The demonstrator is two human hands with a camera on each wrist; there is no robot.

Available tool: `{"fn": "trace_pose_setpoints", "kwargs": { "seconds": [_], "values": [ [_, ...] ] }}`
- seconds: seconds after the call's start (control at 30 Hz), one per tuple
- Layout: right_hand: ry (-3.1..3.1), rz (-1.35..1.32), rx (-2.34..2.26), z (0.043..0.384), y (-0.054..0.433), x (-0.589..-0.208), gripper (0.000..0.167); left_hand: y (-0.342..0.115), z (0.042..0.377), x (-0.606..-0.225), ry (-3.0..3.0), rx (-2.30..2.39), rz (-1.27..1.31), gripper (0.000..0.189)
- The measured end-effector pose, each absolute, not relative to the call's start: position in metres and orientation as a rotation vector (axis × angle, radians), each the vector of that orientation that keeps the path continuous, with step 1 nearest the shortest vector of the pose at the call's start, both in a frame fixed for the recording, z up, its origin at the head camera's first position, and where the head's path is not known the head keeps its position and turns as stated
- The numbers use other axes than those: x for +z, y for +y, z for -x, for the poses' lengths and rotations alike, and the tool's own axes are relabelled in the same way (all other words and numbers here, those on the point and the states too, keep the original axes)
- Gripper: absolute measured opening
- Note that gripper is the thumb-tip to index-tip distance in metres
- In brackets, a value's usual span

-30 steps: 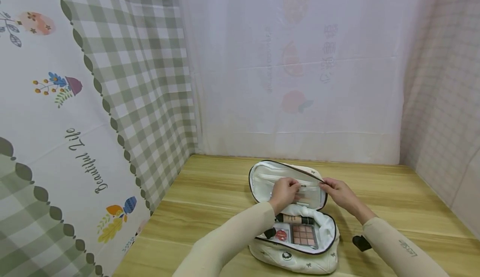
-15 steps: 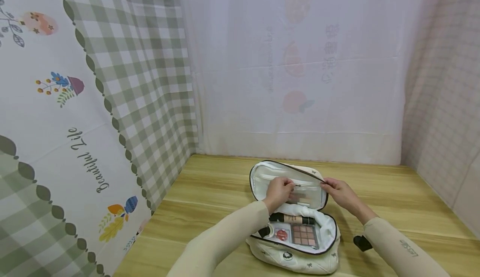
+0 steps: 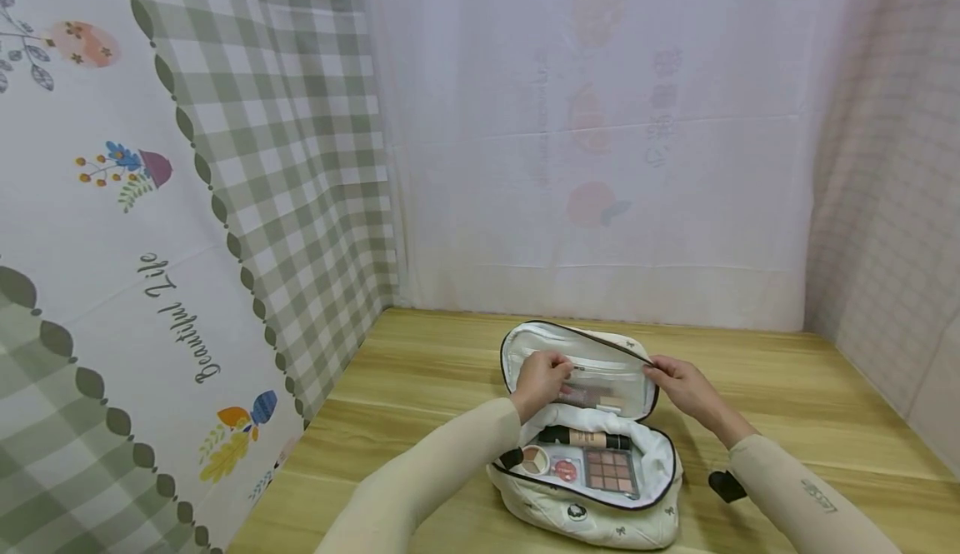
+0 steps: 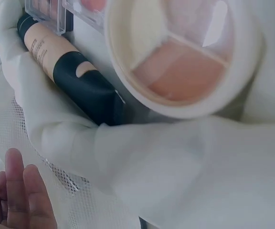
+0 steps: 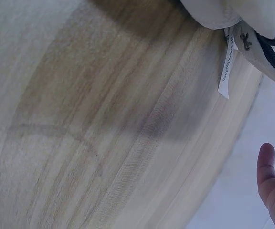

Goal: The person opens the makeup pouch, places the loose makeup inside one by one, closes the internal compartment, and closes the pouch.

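A cream quilted makeup bag [image 3: 585, 527] stands with its lid [image 3: 534, 339] raised. On the lid's inner mesh pocket [image 3: 628, 389], my left hand [image 3: 542, 381] pinches the small zipper pull [image 3: 578, 368] between thumb and forefinger. My right hand [image 3: 686, 387] grips the lid's right edge with its fingertips. Small items show through the mesh. In the bag lie a black-and-beige tube [image 3: 588, 438], an eyeshadow palette [image 3: 610, 471], a round three-colour compact [image 4: 180, 57] and a case with a red round [image 3: 565, 471].
The bag rests on a wood-grain table [image 3: 420, 354]. A white curtain [image 3: 480, 204] hangs behind it, with a checked cloth [image 3: 300, 162] at the left. A white tag [image 5: 227, 67] sticks out from the bag. A dark object [image 3: 726, 486] shows beside the right forearm.
My left hand has moved left along the pocket, and the zipper pull has slid left with it. More of the pocket and the round compact now show. The right hand keeps its hold.
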State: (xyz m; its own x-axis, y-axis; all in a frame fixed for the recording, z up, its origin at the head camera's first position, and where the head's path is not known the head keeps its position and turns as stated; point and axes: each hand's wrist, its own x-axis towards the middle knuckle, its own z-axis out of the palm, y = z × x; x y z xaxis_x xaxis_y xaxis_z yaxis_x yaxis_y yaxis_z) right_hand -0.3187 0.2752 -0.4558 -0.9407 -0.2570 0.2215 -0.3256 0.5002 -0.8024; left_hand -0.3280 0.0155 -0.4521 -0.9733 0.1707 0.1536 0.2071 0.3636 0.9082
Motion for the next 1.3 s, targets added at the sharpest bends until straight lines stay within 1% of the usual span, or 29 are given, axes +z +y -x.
{"fn": "trace_pose_setpoints", "kwargs": {
  "seconds": [0.33, 1.0, 1.3],
  "values": [
    [-2.664, -0.536, 1.442, 0.319, 0.275, -0.454, 0.022, 0.002, 0.332, -0.452, -2.58, -1.733, 0.342, 0.018],
    [-2.668, -0.533, 1.447, 0.323, 0.278, -0.458, 0.024, -0.049, 0.348, -0.458, -2.553, -1.699, 0.274, 0.017],
    [-2.682, -0.504, 1.449, 0.324, 0.278, -0.458, 0.025, -0.066, 0.346, -0.459, -2.531, -1.752, 0.22, 0.015]
  ]
}}
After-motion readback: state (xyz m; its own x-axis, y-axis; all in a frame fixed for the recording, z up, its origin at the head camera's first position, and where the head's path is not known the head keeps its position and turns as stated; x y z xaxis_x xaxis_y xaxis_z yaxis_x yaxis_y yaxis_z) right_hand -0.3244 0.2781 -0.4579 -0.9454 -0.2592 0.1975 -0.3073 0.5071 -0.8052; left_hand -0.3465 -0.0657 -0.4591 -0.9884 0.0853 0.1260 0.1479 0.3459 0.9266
